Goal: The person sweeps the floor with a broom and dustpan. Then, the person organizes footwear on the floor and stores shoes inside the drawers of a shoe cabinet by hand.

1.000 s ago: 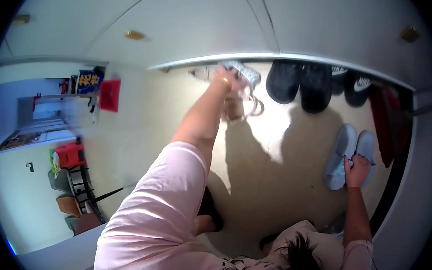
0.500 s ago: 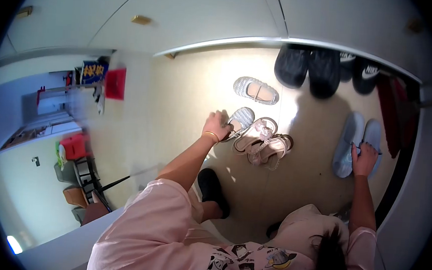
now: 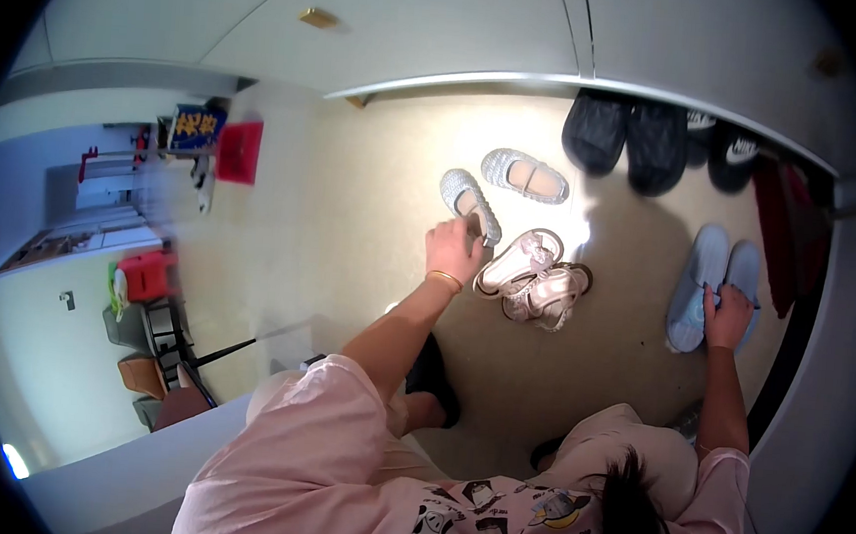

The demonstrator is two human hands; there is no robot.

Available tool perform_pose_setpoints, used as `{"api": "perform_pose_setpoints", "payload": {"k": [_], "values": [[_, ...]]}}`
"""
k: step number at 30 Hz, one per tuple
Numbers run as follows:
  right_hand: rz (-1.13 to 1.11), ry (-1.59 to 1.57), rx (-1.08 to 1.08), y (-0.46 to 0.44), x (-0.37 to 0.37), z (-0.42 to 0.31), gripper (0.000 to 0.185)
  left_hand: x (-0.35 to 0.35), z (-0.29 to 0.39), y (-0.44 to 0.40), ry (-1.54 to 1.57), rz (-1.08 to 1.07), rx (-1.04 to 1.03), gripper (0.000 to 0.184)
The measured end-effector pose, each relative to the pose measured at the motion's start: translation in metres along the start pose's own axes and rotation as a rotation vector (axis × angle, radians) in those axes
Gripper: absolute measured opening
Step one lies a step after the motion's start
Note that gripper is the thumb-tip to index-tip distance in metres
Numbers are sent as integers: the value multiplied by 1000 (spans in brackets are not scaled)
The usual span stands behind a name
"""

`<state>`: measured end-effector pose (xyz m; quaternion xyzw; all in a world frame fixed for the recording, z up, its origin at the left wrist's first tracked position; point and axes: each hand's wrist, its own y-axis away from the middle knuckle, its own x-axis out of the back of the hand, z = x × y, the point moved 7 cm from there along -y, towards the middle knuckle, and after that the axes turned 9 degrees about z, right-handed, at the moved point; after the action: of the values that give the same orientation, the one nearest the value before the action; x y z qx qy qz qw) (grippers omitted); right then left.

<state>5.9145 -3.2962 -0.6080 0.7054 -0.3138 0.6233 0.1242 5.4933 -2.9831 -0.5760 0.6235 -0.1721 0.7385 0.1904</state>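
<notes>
My left hand (image 3: 455, 249) is closed on the heel end of a silvery woven strap shoe (image 3: 465, 192), whose toe points up and to the left. Its matching shoe (image 3: 525, 176) lies just beyond, to the right. A pair of pale pink sandals, one (image 3: 520, 261) partly over the other (image 3: 557, 294), rests right of that hand. On the right, my right hand (image 3: 728, 316) has its fingers wrapped over the straps of two light blue slippers, the left one (image 3: 697, 281) and the right one (image 3: 743, 264), which stand side by side on the floor.
Black slides (image 3: 655, 149) and black Nike slides (image 3: 733, 161) stand under the white cabinet (image 3: 445, 30). A dark red item (image 3: 785, 242) leans at the right wall. My own black shoe (image 3: 432, 376) is on the floor (image 3: 374, 194). Chairs (image 3: 142, 376) stand at far left.
My left hand has turned the silvery shoe so its toe swings from upper right to upper left. My right hand stays on the blue slippers. The view has shifted slightly.
</notes>
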Motion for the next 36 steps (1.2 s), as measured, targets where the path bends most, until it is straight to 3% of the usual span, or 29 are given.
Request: {"api": "perform_pose_setpoints", "payload": {"k": [2,4,6,8,10,12,13,14,16,18,20,21,23,26,27,29,33,34,36], "values": [[-27,1,-10,-1,1,-2,32,-4,9,-3,46,-35,67,38],[-57,8,-17,-2,2,1,32,26,42,-10,-32,216,-50,41],[-78,-6,-25,-1,1,2,32,20,60,-18,-28,268,-94,46],[-68,-15,-19,-1,3,0,32,-15,62,-24,-72,-174,124,49],[-48,-24,-13,-4,5,-2,33,-9,83,-32,81,-96,85,67],[-77,-3,3,-2,1,0,33,-5,107,-42,119,-23,36,70],[-65,2,9,-3,2,2,33,-17,115,-47,118,-86,61,65],[-81,-9,1,-2,0,3,35,-23,122,-50,99,-64,109,59],[-82,-16,7,-4,0,1,36,-49,126,-52,101,-289,371,53],[-177,-5,-21,-3,-2,2,39,-59,119,-56,351,-426,583,48],[-249,27,-39,-5,-2,4,41,-49,115,-53,359,-324,577,47],[-294,49,-57,-3,-3,5,40,-43,110,-55,386,-214,514,56],[-326,72,-114,-1,-4,7,39,-12,102,-57,601,3,261,50],[-79,143,-22,-2,24,-10,33,133,135,-26,718,75,-249,30],[-56,151,-30,-15,51,-23,33,146,141,-28,722,60,-251,30],[-202,-162,56,-49,92,-77,27,244,159,6,484,252,-604,28],[-249,-912,70,-105,176,-184,28,318,157,31,559,382,-715,26],[-413,-1036,-15,-112,201,-212,26,332,155,40,561,433,-721,26],[-482,-1454,-18,-123,257,-266,29,349,150,54,573,497,-729,26]]}}
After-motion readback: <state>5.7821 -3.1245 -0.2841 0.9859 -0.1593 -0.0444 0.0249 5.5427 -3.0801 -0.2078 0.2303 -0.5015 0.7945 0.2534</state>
